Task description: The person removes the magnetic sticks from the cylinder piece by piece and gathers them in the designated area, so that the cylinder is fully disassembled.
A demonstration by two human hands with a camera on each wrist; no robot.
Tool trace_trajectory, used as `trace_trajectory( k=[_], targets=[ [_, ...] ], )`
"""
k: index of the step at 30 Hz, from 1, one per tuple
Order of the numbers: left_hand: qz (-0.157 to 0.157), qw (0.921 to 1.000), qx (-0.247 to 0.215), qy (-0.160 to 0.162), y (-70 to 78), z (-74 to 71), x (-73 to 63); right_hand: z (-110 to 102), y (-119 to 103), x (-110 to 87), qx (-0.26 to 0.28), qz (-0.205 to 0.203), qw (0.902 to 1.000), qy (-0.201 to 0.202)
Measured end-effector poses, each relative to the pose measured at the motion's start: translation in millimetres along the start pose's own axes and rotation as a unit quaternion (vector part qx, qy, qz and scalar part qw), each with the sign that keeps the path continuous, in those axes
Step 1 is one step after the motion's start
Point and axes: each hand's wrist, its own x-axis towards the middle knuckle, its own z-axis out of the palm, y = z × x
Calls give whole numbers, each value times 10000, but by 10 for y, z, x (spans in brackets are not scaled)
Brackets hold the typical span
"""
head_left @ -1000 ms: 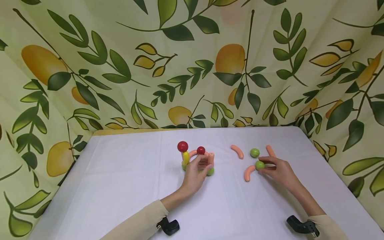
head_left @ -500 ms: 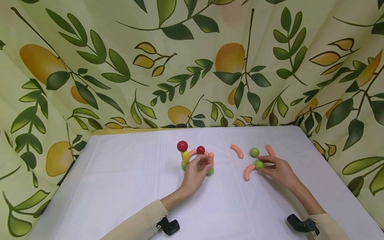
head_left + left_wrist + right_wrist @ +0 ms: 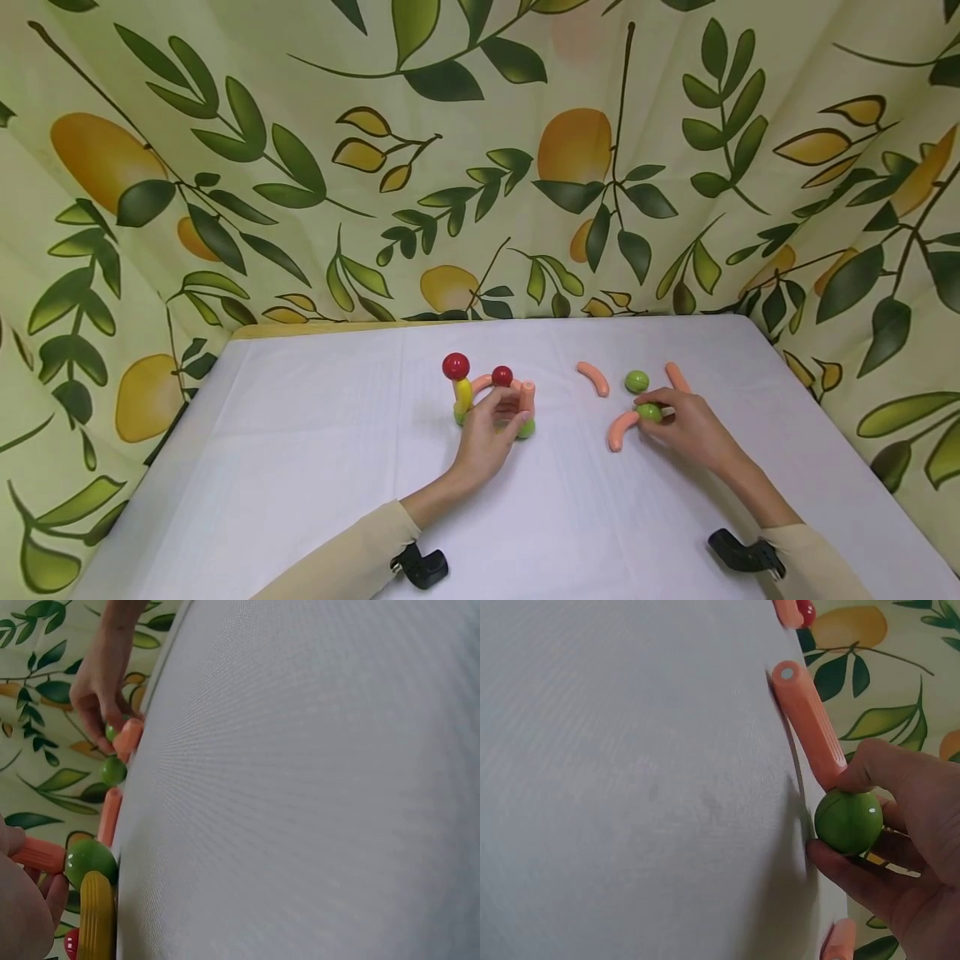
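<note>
My left hand (image 3: 483,433) grips a small toy structure of orange and yellow magnetic rods and balls. Its thumb and fingers are at an upright orange rod (image 3: 528,398), which meets a green ball (image 3: 91,862). A yellow rod (image 3: 464,394) topped by a large red ball (image 3: 456,367) stands on the structure's left; a smaller red ball (image 3: 502,377) sits behind the hand. To the right, my right hand (image 3: 693,429) pinches another green ball (image 3: 849,822). A curved orange rod (image 3: 810,724) with a silver tip touches that ball, right beside the thumb.
Behind the right hand are a loose green ball (image 3: 637,382) and a straight-looking orange rod (image 3: 677,377). Another curved orange rod (image 3: 593,379) lies between the structure and these. A white cloth covers the table (image 3: 300,450); a leaf-patterned curtain (image 3: 480,167) surrounds its far side.
My right hand has shifted slightly left and forward, its fingers now covering more of the green ball. The curved rod touching that ball has slid a little left. The left hand stays put.
</note>
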Motion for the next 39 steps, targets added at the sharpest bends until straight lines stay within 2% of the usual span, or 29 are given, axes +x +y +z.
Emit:
trace_trajectory(
  k=[9, 19, 26, 30, 34, 39],
  targets=[
    [-55, 10000, -1, -27, 10, -6, 1, 12, -24, 7, 45, -131, 9992, 367],
    [-96, 10000, -4, -20, -11, -6, -1, 25, -42, -10, -23, 26, 9990, 447],
    [-33, 10000, 14, -21, -416, 62, 40, 63, -39, 2, 174, -167, 9965, 795],
    [43, 10000, -34, 30, -417, 64, 34, 86, -22, -6, 210, -263, 9956, 879],
    [73, 9999, -64, 45, -415, 60, 29, 90, -3, -22, 329, -58, 9955, 887],
    [-3, 10000, 0, 12, -408, 53, 36, 41, 5, -34, 783, 441, 9935, 705]
  ],
)
